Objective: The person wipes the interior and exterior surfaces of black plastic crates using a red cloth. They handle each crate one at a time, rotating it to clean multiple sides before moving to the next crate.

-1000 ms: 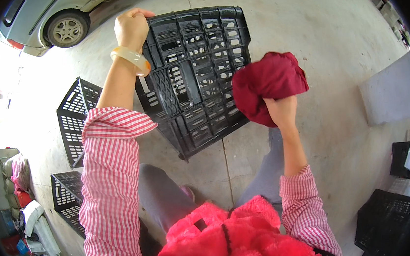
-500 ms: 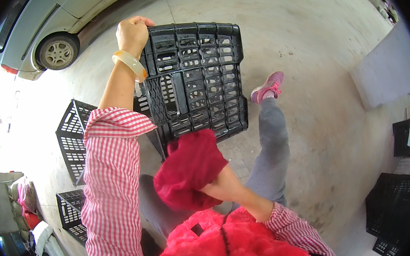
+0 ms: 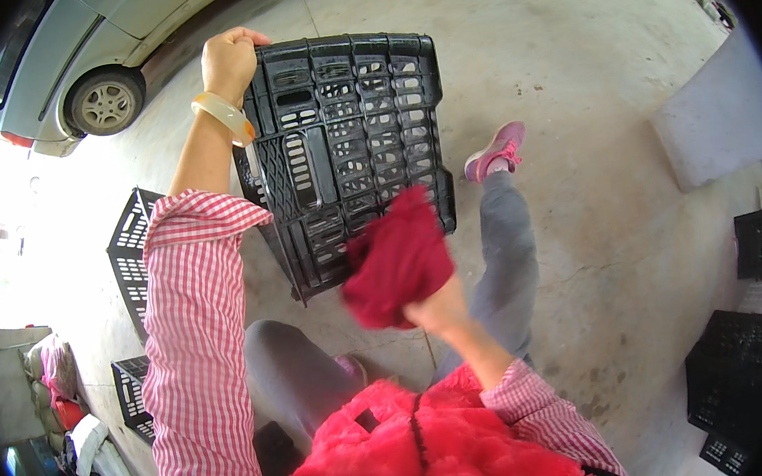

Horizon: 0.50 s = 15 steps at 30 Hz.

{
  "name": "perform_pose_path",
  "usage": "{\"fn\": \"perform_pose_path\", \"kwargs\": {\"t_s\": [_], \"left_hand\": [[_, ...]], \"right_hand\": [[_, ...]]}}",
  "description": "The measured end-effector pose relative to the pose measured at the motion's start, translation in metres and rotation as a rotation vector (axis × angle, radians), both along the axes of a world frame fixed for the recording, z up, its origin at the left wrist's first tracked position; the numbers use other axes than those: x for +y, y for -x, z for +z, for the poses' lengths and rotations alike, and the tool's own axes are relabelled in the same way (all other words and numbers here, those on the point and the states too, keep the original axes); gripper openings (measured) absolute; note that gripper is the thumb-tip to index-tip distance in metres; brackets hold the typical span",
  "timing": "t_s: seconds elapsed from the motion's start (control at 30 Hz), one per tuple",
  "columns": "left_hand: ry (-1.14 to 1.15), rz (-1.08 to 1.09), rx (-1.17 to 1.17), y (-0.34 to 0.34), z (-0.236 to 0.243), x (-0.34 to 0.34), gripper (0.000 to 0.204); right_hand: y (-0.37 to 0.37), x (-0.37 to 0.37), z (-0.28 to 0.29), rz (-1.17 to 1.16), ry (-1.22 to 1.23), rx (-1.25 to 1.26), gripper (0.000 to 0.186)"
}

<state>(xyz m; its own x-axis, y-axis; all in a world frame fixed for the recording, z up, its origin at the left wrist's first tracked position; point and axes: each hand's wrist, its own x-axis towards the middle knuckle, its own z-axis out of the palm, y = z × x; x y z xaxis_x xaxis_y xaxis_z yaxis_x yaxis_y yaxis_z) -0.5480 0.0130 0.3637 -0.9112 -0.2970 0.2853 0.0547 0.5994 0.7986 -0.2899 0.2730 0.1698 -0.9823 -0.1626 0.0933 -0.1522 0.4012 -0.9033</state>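
My left hand (image 3: pixel 230 66) is closed around the far left corner of a black plastic crate (image 3: pixel 322 163) with slotted sides. The crate is tilted in front of me, a latticed side turned towards me. A dark red cloth (image 3: pixel 404 261) is bunched in my right hand (image 3: pixel 440 307), blurred a little by motion. It overlaps the crate's near right part; whether it presses on the plastic I cannot tell. Part of my right fingers is hidden by the cloth.
More black crates stand on the floor to the left (image 3: pixel 132 262) and at the right edge (image 3: pixel 744 368). A grey van (image 3: pixel 118 34) is parked at the far left. A pale panel (image 3: pixel 718 114) stands at the right. Bags and papers (image 3: pixel 99 458) lie at the lower left.
The cloth in my right hand has moved up and to the right across the crate's near side. The crate and my left hand have shifted slightly left in view.
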Motion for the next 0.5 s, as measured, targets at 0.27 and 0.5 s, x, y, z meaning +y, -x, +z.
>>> {"fn": "perform_pose_path", "kwargs": {"t_s": [0.27,0.5], "left_hand": [[0.019,0.132,0.097,-0.011,-0.006,-0.023,0.026],[0.168,0.253,0.397,-0.016,-0.03,-0.056,0.059]], "right_hand": [[0.075,0.057,0.0,-0.32,0.18,0.084,0.033],[0.068,-0.017,0.018,-0.175,0.041,0.179,0.042]]}}
